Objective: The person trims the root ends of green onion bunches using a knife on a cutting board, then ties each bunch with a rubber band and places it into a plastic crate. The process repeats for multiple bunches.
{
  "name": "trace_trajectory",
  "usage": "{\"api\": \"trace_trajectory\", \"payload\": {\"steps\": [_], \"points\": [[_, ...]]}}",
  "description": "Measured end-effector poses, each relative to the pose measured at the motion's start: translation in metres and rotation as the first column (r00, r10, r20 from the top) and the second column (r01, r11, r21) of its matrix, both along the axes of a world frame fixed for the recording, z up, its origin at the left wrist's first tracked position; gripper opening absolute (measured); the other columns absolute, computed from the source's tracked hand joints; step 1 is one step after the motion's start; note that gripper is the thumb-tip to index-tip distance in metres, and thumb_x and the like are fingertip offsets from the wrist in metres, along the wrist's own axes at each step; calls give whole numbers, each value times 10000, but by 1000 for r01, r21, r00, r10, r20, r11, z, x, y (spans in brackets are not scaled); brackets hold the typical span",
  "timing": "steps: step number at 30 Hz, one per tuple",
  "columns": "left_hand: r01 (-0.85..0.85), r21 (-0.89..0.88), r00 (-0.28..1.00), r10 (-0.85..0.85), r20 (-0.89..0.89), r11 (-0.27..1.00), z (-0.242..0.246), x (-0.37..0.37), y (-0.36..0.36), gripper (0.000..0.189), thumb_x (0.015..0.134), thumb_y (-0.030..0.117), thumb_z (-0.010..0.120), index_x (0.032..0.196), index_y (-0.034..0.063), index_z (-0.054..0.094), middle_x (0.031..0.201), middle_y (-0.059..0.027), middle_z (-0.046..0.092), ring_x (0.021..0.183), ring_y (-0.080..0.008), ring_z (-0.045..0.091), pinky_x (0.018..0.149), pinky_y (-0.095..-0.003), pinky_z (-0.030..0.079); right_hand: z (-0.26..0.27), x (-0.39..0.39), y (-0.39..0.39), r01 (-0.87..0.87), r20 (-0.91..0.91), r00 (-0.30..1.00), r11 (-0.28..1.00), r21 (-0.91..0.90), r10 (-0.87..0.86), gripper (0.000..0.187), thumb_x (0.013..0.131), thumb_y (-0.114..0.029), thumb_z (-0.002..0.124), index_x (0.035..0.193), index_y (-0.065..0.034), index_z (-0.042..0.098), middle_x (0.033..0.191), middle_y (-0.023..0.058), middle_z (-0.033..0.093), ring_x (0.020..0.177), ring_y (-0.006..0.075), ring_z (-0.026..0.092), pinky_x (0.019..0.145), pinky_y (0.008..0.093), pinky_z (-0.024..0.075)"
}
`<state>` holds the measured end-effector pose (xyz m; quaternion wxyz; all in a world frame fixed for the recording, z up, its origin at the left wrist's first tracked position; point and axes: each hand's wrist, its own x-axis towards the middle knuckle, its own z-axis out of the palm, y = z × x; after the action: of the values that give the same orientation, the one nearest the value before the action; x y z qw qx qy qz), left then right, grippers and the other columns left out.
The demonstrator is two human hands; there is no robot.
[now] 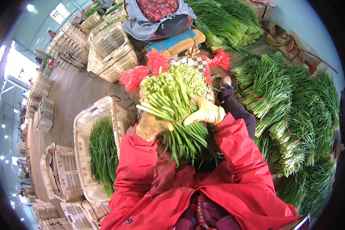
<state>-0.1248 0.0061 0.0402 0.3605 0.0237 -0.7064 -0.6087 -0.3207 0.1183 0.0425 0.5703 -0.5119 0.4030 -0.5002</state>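
Observation:
Between my hands is a thick bundle of green leafy stalks, apparently garlic chives (172, 97), with pale cut ends facing away and leaves hanging toward my lap. A thin red tie (185, 115) crosses it near my right hand. My left hand (152, 126), in a dirty yellowish glove and slightly blurred, grips its left underside. On its right side my right hand (205, 112), gloved alike, holds on with the thumb across the stalks. Just beyond lies a heap of short stalk trimmings (191, 79) on a checkered surface (200, 63), with red plastic strands (158, 61) beside it.
At left, a plastic crate (83, 143) holds a chive bundle (103, 152). More crates (112, 57) stand along the floor. Tied bundles (293, 115) are piled at right, others (230, 23) farther ahead. A padded seat (175, 43) and a person in an apron (161, 17) are opposite.

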Motion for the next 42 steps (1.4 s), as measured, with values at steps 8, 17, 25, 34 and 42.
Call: {"api": "trace_trajectory", "payload": {"steps": [8,17,25,34,42], "points": [[-186,351,945,265,-191,918,-14,10,4,575,739,105,833,1228,21,542,1115,-86,638,936,-189,651,810,-298,543,-44,10,1,-37,-16,999,995,-95,35,1068,704,-310,855,1511,-64,200,1478,109,384,1360,213,337,1126,347,280],[-336,262,938,346,12,904,-2,-6,3,628,707,46,840,1230,13,493,1099,-72,620,965,-183,628,783,-316,557,-32,7,-9,408,-859,213,841,-355,-465,687,688,-308,788,1266,-109,476,925,153,679,859,359,659,743,435,517],[-414,355,908,408,94,838,1,2,4,622,725,0,809,1262,29,497,1049,-88,640,864,-194,660,838,-347,560,-50,9,-5,353,-777,569,934,-63,-268,602,730,-253,765,1252,-65,531,1030,215,659,1023,356,621,876,413,485],[-651,-5,749,642,-163,759,84,66,-51,768,684,152,846,1353,78,475,1254,-66,563,1091,-222,574,920,-350,495,-143,31,22,-13,-584,793,963,271,175,468,845,-343,658,1218,-79,559,1043,221,655,1003,405,609,872,447,479],[-456,-218,872,483,86,863,87,77,-77,932,693,-62,799,1464,119,308,1369,-95,468,1213,-239,520,980,-377,492,-171,-9,-24,290,-903,309,934,-208,-297,303,821,-210,653,1112,-131,622,920,156,637,882,366,633,755,454,503]]}}
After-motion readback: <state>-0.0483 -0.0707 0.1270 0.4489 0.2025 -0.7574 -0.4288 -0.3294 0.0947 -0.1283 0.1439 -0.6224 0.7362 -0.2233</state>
